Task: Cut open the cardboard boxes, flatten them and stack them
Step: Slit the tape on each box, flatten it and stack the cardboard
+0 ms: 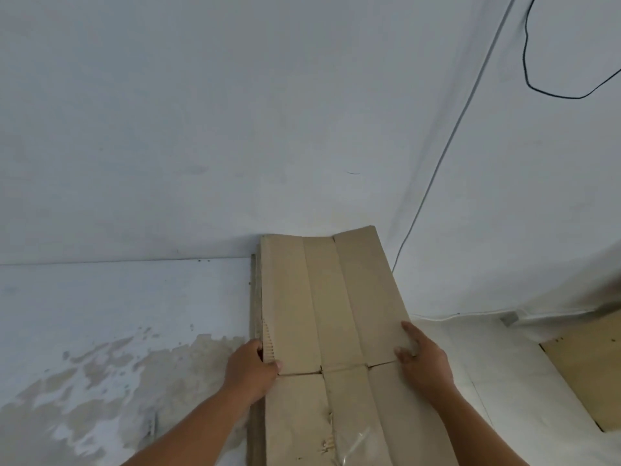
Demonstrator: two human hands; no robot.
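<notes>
while you seemingly line it up with the stack beneath, the flattened box lies on top, in the wall corner; your left hand pinches its left edge, thumb above, and your right hand rests on the right edge, fingers' curl unclear.

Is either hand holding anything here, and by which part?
The left hand grips the flattened box by its left edge, thumb on top. The right hand lies on its right edge; a grip there cannot be told.
</notes>
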